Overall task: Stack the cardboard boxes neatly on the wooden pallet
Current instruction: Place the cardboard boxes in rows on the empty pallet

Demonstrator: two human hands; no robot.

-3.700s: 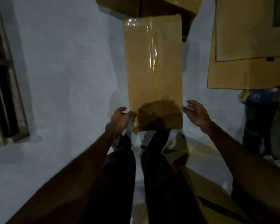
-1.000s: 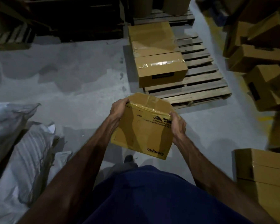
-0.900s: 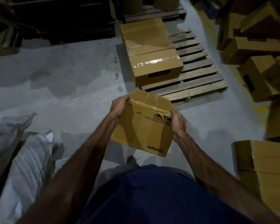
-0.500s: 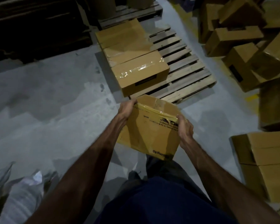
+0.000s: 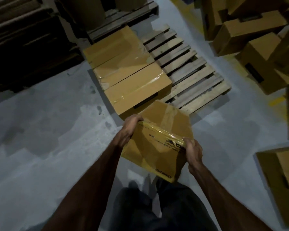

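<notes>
I carry a taped cardboard box [image 5: 158, 140] in front of me, tilted, with printing on its near face. My left hand [image 5: 129, 126] grips its upper left corner and my right hand [image 5: 193, 151] grips its upper right corner. Just beyond it lies the wooden pallet [image 5: 195, 80] on the grey floor. Along the pallet's left side sit three taped boxes in a row [image 5: 128, 70]. The pallet's right half shows bare slats.
A jumble of cardboard boxes [image 5: 257, 47] lies at the right. Another box [image 5: 284, 177] stands on the floor near my right arm. Dark stacked pallets [image 5: 23, 44] fill the upper left, and a second pallet [image 5: 123, 15] lies behind the first.
I picked the box up off the floor and walked toward the pallet; it is now much closer, with the box's far edge near the pallet's front corner.
</notes>
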